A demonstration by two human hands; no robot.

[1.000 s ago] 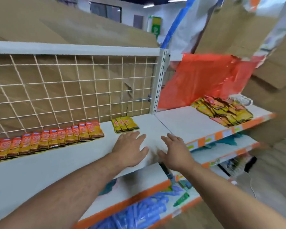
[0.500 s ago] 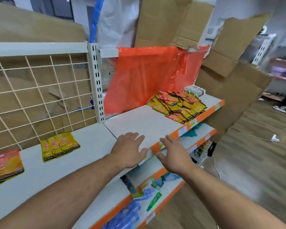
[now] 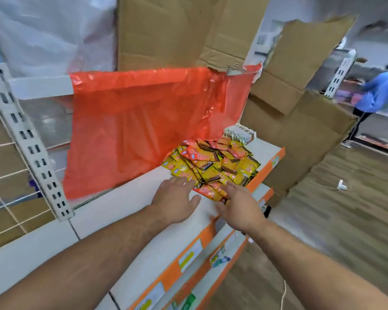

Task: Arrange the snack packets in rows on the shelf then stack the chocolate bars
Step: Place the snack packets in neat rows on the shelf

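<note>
Both hands are seen in the head view, the only one given, stretched forward palm down with the fingers straight and spread, and nothing is held in either. The left hand [image 3: 175, 202] is hovering over bare white shelf [image 3: 121, 209], its fingertips just short of the near left corner of the heap of snack packets [image 3: 213, 164]. The right hand [image 3: 240, 206] is placed over the shelf's orange front edge, its fingertips reaching onto the nearest packets; whether they are pressed down cannot be told. The heap lies straight ahead of the hands and slightly to the right, so the right hand is judged the nearer. The yellow and orange packets are piled loose and overlapping, turned every way, and the heap as a whole is drawn out from the front edge back toward the far right corner. No tray or box is used: the packets lie directly on the shelf. Behind the heap, touching its far side, a small white bundle [image 3: 239, 135] is stood; these may be the chocolate bars, but that cannot be made out. A red plastic sheet [image 3: 148, 121] is hung behind the shelf, with cardboard [image 3: 177, 30] above it. The rowing of this heap is judged not yet begun.
</note>
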